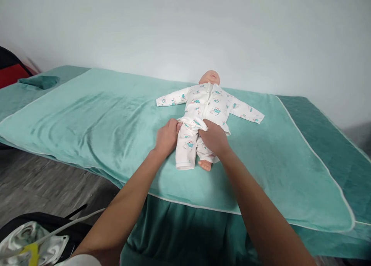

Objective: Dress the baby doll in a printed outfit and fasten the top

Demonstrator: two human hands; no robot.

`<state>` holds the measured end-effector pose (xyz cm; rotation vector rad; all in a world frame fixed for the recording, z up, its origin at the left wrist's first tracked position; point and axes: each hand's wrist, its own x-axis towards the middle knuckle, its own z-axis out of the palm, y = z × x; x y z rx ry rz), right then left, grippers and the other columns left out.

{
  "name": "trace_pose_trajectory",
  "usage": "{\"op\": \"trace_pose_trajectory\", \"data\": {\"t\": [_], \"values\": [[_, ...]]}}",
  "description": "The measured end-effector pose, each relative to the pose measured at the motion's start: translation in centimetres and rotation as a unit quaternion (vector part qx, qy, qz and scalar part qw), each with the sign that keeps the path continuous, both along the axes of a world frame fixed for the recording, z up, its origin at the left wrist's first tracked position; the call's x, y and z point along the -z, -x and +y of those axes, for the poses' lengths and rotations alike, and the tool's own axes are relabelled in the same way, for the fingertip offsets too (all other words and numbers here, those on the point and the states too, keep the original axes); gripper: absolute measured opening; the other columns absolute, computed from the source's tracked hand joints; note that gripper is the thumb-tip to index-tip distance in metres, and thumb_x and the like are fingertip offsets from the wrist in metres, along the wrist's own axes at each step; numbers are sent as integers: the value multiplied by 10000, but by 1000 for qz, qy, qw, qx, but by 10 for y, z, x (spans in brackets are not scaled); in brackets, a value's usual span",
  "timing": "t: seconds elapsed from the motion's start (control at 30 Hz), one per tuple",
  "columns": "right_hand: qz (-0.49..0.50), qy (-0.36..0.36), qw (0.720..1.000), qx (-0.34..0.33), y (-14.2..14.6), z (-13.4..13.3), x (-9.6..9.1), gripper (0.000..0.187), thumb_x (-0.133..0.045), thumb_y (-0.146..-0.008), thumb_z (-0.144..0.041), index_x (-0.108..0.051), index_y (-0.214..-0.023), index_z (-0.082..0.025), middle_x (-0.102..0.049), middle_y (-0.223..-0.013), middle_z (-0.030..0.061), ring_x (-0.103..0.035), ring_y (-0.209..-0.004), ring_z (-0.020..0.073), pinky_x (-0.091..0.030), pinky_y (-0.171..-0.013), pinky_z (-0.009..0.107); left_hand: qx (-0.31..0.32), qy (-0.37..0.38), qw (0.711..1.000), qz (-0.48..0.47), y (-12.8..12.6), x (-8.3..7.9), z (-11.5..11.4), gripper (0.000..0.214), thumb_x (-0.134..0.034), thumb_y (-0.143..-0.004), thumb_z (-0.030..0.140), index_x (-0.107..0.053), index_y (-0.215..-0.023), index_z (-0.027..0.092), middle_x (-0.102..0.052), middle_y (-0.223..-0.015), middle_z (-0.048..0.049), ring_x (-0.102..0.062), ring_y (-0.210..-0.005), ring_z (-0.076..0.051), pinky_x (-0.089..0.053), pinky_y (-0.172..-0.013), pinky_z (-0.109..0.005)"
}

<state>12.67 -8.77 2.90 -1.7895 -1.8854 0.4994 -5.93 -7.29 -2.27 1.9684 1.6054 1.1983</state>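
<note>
My left hand [167, 136] is closed on the waist edge of the doll's pants [185, 152], fingers curled at its side. My right hand [214, 136] pinches a bunched fold of the same waist, nearer the middle, just below the shirt [199, 98]. The doll [209, 77] lies on its back in front of me, head toward the wall [185, 30], on a light green cover [116, 115] spread over a darker green bed [327, 142]. Both shirt sleeves stretch out to the sides, and the shirt and pants share a white print with small teal and red figures. One bare foot [205, 165] pokes out of the pant leg below my right hand; the other leg's cuff lies flat. Down by my left forearm, a white cord [81, 218] runs above a black bag.
</note>
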Motion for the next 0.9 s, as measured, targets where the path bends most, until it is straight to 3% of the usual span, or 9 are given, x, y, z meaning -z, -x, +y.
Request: {"op": "trace_pose_trajectory", "data": {"t": [0.13, 0.27, 0.43, 0.53, 0.63, 0.7, 0.77, 0.9], "values": [[2, 3, 1000, 22, 2, 1, 1, 82, -480, -853, -249, -532, -789, -245, -648, -844, 50, -534, -769, 235, -341, -651, 331, -18, 2, 1000, 23, -2, 0, 12, 281, -443, -990, 464, -504, -855, 225, -555, -791, -42, -494, -674, -212, -305, -666, -297], [0, 11, 999, 38, 4, 0, -1, 74, -482, -841, -235, -493, -769, -246, -634, -833, 48, -532, -767, 240, -341, -658, 338, -38, 9, 999, 11, -4, 2, 8, 287, -462, -985, 461, -504, -826, 226, -556, -771, -31, -483, -664, -203, -279, -658, -295], [18, 5, 999, 39, 3, 0, -3, 102, -482, -838, -237, -454, -740, -247, -634, -845, 50, -536, -787, 245, -352, -669, 342, -42, 24, 989, -139, 0, 2, -17, 270, -538, -947, 446, -507, -794, 226, -545, -716, 6, -459, -668, -176, -292, -658, -288], [45, 0, 998, 44, 0, 1, 0, 135, -481, -825, -244, -423, -703, -250, -615, -802, 37, -526, -761, 235, -354, -656, 337, 17, 59, 978, -201, 5, 2, -36, 301, -565, -924, 469, -544, -762, 216, -571, -727, 8, -467, -691, -168, -334, -688, -282], [73, 5, 996, 52, -4, 1, 0, 95, -494, -807, -263, -446, -726, -252, -604, -777, 17, -524, -741, 221, -357, -647, 327, 103, 77, 979, -157, 8, 1, -47, 352, -585, -909, 443, -530, -652, 210, -522, -625, 19, -426, -646, -165, -328, -704, -296], [102, 11, 994, 35, -8, -2, -2, 48, -533, -789, -280, -510, -818, -249, -630, -845, 5, -558, -800, 219, -383, -684, 319, 119, 73, 981, -135, 9, 2, -49, 351, -567, -920, 405, -519, -631, 212, -485, -577, 27, -408, -614, -164, -314, -704, -301], [137, 35, 990, -17, -13, -6, -6, 195, -593, -771, -310, -556, -948, -237, -654, -946, 5, -589, -874, 217, -413, -730, 313, 112, 70, 983, -129, 8, 3, -46, 318, -544, -933, 370, -535, -656, 215, -503, -592, 24, -419, -612, -167, -303, -698, -297], [130, 77, 984, -91, -18, -12, -14, 289, -655, -742, -346, -584, -992, -220, -671, -1002, 17, -603, -905, 218, -430, -748, 306, 44, 39, 995, -78, 2, 6, -28, 240, -515, -952, 344, -573, -752, 226, -575, -691, -7, -457, -637, -187, -272, -670, -295]]}}
